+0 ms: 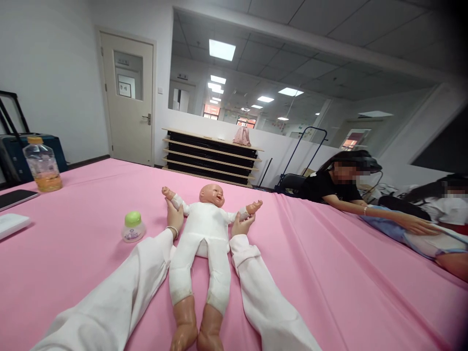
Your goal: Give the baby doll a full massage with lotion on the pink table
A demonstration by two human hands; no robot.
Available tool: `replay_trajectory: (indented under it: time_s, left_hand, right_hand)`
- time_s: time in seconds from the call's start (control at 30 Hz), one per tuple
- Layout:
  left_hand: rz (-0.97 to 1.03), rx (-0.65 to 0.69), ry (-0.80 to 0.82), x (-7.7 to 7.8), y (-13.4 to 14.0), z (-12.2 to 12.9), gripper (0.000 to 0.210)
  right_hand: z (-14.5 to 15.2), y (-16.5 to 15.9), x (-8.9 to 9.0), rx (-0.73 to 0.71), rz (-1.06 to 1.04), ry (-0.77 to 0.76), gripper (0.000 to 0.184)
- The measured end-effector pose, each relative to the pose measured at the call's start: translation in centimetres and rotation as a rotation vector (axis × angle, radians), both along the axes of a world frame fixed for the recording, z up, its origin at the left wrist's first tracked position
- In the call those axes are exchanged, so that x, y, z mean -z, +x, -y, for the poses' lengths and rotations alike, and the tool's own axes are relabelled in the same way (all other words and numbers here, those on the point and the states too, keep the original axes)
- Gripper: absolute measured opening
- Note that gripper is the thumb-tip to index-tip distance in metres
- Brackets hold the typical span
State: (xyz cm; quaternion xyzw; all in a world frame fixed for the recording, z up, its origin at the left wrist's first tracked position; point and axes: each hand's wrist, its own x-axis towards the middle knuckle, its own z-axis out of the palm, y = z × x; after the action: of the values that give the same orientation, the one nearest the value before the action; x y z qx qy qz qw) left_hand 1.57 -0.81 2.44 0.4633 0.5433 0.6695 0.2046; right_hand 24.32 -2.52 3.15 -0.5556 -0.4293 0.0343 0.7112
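A baby doll (208,222) with a white cloth body lies on its back on the pink sheet (292,282), feet towards me and arms spread out. My left hand (175,218) is closed round the doll's arm on the left side, a beaded bracelet at the wrist. On the other side my right hand (242,224) grips the doll's other arm near the forearm. Both my sleeves are white and flank the doll's body. Left of the doll stands a small jar (133,229) with a green lid.
A bottle (43,165) of amber liquid, a dark phone (16,199) and a white box-like object (12,225) are at the left. At the right, a person (338,183) in black reaches over blue cloth (387,226). Another person sits at the far right edge.
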Motion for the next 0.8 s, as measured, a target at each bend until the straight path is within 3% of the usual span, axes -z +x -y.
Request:
replay_trajectory:
  time_s: [0.07, 0.17, 0.3, 0.47, 0.7, 0.8]
  left_hand:
    - [-0.116, 0.021, -0.008, -1.3, 0.6, -0.7, 0.078]
    - [-0.411, 0.079, 0.018, -3.2, 1.8, -1.9, 0.064]
    - [-0.806, 0.154, 0.045, -3.9, 3.7, -2.4, 0.053]
    - [-0.937, 0.187, 0.072, -2.9, 4.8, -2.1, 0.052]
    - [-0.934, 0.2, 0.085, -2.2, 4.6, -2.1, 0.054]
    - [-0.839, 0.154, 0.053, -1.4, 3.8, -2.2, 0.053]
  right_hand:
    - [-0.5, -0.3, -0.5, -0.042, 0.109, -0.022, 0.059]
    - [-1.4, -0.7, -0.9, -0.209, 0.475, -0.059, 0.05]
    - [-2.2, -0.6, -0.5, -0.418, 0.868, -0.095, 0.045]
    - [-2.6, -0.1, 0.5, -0.423, 0.869, -0.132, 0.043]
    - [-2.4, -0.3, 0.6, -0.416, 0.842, -0.063, 0.042]
    - [-2.0, -0.4, 0.7, -0.416, 0.742, -0.057, 0.041]
